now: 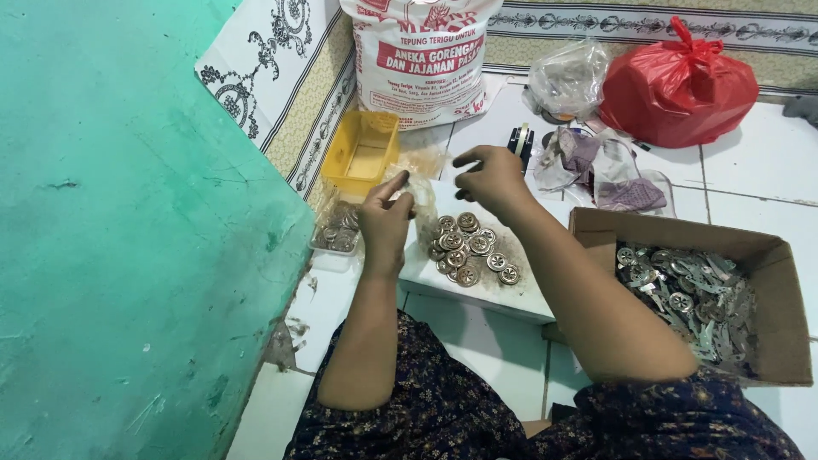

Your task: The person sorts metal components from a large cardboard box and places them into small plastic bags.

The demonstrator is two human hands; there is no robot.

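My left hand [385, 213] pinches the edge of a small clear plastic bag [417, 192] that hangs over a white board [520, 294]. My right hand [492, 179] is raised beside it with fingers curled at the bag's mouth; I cannot see anything in it. Below both hands lies a pile of round silver metal discs [469, 247] on the board.
A yellow plastic tub [362, 152] stands by the green wall [128, 238], with a clear tray of discs [338, 230] in front. A cardboard box of metal parts [694, 294] is at right. Behind are a white sack [422, 60], a red bag [677, 85], clear bags [571, 77] and a tape dispenser [521, 139].
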